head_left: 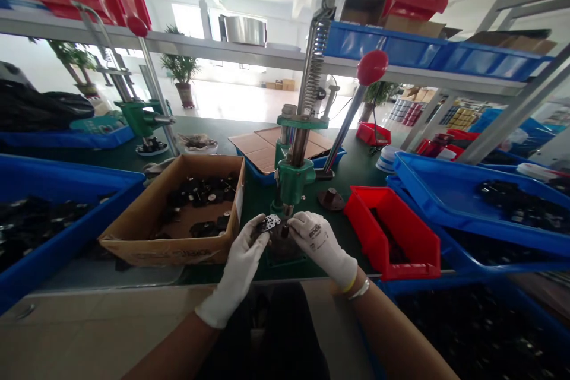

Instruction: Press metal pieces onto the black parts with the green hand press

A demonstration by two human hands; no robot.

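In a white glove, my left hand (pixel 244 252) pinches a small flat black plate with silvery spots (pixel 270 223) between thumb and fingers. Close by on the right, my gloved right hand (pixel 318 240) has its thumb and fingertips together at the base of a green hand press (pixel 293 181). Whatever sits in those fingertips is too small to make out. Both hands are just below the ram of the press, over its dark base. A long lever with a red ball knob (pixel 373 67) rises from the right side of the press.
A cardboard box (pixel 167 252) of black parts stands left, beside a blue bin (pixel 111 181). On the right are a red bin (pixel 423 243) and blue trays (pixel 445 190) with black parts. A second press (pixel 138 116) stands back left. A shelf (pixel 285 54) crosses above.
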